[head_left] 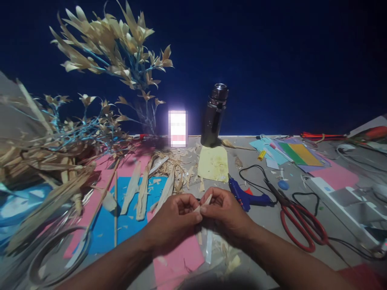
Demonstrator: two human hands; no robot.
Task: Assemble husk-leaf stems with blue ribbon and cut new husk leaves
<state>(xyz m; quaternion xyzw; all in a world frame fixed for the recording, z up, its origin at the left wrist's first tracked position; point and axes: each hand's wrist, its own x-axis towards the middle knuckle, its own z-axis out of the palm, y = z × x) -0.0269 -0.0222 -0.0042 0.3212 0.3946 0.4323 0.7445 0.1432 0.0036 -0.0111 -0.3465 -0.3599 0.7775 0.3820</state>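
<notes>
My left hand [183,213] and my right hand [220,207] meet above the middle of the work surface. Both are closed in a pinch on a small pale piece of dried husk [207,201], whose tip pokes up between the fingers. Just right of them lies a blue glue gun [249,197]. To the left, long dried husk strips [142,195] rest on a blue sheet [104,231]. Under my left hand is a pink sheet [181,259], with a clear glue stick [209,246] beside it.
Red-handled scissors [298,225] lie right, near a white tray [341,213]. A dark flask [214,117] stands behind a yellow cloth [213,163]. Husk flowers on blue stems [133,60] rise back left. A tape ring [36,257] is front left.
</notes>
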